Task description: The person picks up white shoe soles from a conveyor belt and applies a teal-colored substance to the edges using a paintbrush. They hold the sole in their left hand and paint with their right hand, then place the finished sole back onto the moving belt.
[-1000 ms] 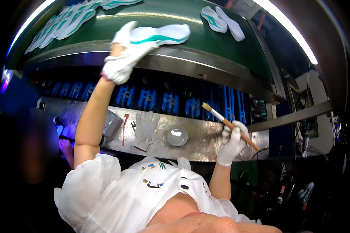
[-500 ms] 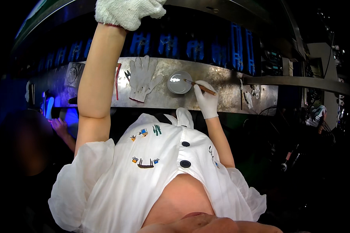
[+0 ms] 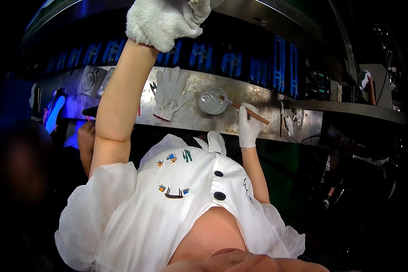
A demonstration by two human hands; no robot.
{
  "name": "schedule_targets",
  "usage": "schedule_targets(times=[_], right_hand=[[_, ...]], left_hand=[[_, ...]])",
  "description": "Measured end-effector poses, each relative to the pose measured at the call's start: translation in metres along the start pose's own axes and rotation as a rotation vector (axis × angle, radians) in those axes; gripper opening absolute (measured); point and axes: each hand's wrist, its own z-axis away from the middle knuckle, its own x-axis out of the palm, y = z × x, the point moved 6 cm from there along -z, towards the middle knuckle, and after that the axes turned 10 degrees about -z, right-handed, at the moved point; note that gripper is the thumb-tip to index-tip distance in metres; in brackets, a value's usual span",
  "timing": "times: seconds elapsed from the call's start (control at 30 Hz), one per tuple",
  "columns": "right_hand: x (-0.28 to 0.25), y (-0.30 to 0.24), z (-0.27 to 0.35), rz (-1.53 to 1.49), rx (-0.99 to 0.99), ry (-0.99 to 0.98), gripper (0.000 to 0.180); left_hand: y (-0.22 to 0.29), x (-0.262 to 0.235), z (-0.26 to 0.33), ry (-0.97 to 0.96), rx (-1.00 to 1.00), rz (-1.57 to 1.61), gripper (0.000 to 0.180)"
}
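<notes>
My right hand (image 3: 249,129), in a thin white glove, pinches a brush (image 3: 254,114) by its wooden handle. The bristle tip is over the right part of a small round bowl (image 3: 213,100) with whitish liquid in it; whether it touches the liquid I cannot tell. My left hand (image 3: 165,22), in a thick white knitted glove, is raised at the top edge with its fingers curled. What it grips is cut off and too unclear to name. A loose white glove (image 3: 170,90) lies left of the bowl, beside dark snips (image 3: 153,87).
A worn metal bench (image 3: 192,121) runs across, with a row of blue fixtures (image 3: 200,55) behind it. White scraps (image 3: 289,123) lie at its right end, under a metal bar (image 3: 349,107). At the left are a clear container (image 3: 91,79) and another person's hand (image 3: 85,138).
My right hand has drawn the brush back to the right and nearer to me, its tip shifting toward the bowl's right side. My left hand has come slightly right and nearer.
</notes>
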Motion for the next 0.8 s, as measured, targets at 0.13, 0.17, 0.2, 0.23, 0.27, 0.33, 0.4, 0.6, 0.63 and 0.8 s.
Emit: schedule_targets(times=[0.13,0.17,0.2,0.23,0.27,0.33,0.4,0.6,0.63,0.8], right_hand=[[-0.016,0.01,-0.012,-0.441,0.304,0.154,0.021],[-0.022,0.001,-0.012,-0.548,0.338,0.188,0.022],[-0.025,-0.011,-0.015,-0.658,0.371,0.21,0.022],[-0.031,-0.029,-0.019,-0.61,0.398,0.243,0.022],[-0.04,-0.041,-0.021,-0.639,0.34,0.3,0.023],[-0.051,-0.081,-0.029,-0.646,0.251,0.326,0.022],[-0.064,-0.12,-0.035,-0.655,0.087,0.342,0.023],[-0.061,-0.203,-0.037,-0.642,-0.27,0.192,0.019],[-0.057,-0.209,-0.037,-0.546,-0.303,0.111,0.019],[-0.046,-0.217,-0.038,-0.348,-0.33,-0.007,0.014]], left_hand=[[-0.009,0.004,0.013,-0.014,0.06,-0.137,0.068],[-0.01,-0.003,0.019,0.111,0.117,-0.331,0.069],[-0.017,0.008,0.028,0.155,0.12,-0.257,0.061],[-0.019,-0.002,0.034,0.125,0.117,-0.348,0.066],[-0.024,-0.015,0.042,0.087,0.12,-0.442,0.072],[-0.03,-0.029,0.065,0.41,0.205,-0.655,0.073],[-0.047,-0.036,0.08,0.463,0.146,-0.37,0.076],[-0.072,-0.003,0.091,0.389,0.008,-0.751,0.085],[-0.075,-0.011,0.096,0.416,-0.021,-0.796,0.089],[-0.077,-0.002,0.104,0.389,-0.04,-0.785,0.098]])
